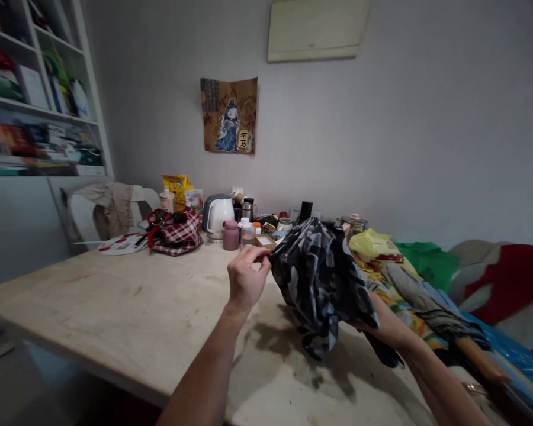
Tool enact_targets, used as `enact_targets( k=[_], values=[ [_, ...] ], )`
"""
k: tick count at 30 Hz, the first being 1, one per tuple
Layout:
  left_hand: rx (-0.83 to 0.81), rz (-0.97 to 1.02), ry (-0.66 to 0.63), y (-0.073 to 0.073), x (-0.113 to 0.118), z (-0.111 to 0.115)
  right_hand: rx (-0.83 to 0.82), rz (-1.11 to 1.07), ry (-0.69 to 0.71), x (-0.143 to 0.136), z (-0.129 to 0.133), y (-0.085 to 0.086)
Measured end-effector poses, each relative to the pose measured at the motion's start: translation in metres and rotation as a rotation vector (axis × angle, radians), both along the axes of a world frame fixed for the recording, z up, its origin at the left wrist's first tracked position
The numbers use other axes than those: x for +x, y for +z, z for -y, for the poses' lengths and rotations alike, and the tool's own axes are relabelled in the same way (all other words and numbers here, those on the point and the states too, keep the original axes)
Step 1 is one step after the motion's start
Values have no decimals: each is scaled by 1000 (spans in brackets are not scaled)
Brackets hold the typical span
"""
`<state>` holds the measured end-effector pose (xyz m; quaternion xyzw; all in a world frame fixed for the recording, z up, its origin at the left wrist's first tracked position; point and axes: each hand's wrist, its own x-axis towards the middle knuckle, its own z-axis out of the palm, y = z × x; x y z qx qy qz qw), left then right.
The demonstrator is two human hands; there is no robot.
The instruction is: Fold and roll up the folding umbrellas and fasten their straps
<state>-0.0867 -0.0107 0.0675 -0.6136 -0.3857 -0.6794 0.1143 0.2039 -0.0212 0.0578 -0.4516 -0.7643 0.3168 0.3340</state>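
A folding umbrella [322,278] with black and grey camouflage cloth is held above the table, its canopy collapsed and hanging in loose folds. My left hand [249,275] pinches the canopy's left edge between thumb and fingers. Most of my right hand [379,319] is hidden behind the cloth on the right side; it supports the umbrella from there. Below that wrist, a dark end of the umbrella with a small loop sticks out. The umbrella's shadow falls on the pale tabletop [160,313].
A kettle [220,216], pink flask [230,235], cups and jars line the table's back. To the left lies a checked bag [177,231]. Along the right are a yellow plastic bag [373,244] and a grey umbrella with a wooden handle [482,360]. Chairs stand at both sides.
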Motion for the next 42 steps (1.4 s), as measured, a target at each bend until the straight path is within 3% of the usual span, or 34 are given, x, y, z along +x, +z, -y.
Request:
enact_targets(
  k=[2,5,7,10,12,16,19,27,33,36,39,42],
  values=[
    [-8,175,-11,1,-4,-2,1,8,-8,0,0,0],
    [-113,414,-204,1,-5,-5,2,-13,-60,0,0,-1],
    [-214,386,-316,1,-3,-4,4,-26,-80,1,1,-2],
    [-346,154,-391,3,0,1,0,-43,-62,1,1,-3],
    [-407,50,-528,4,0,4,4,-65,-48,1,2,-3],
    [-398,217,-982,5,-5,7,12,-63,6,2,3,1],
    [-385,373,-1116,6,-8,7,28,-62,21,2,3,3],
    [-414,576,-1233,7,-5,10,46,-54,17,0,6,5],
    [-163,398,-966,4,-4,11,119,-2,48,-2,1,5],
    [-205,316,-1000,3,-5,8,107,8,39,1,-2,3],
    [-235,565,-1010,5,-7,3,75,-28,-20,5,-3,-3],
    [-167,751,-904,8,-8,0,51,-95,-109,10,-2,-9]
  ],
)
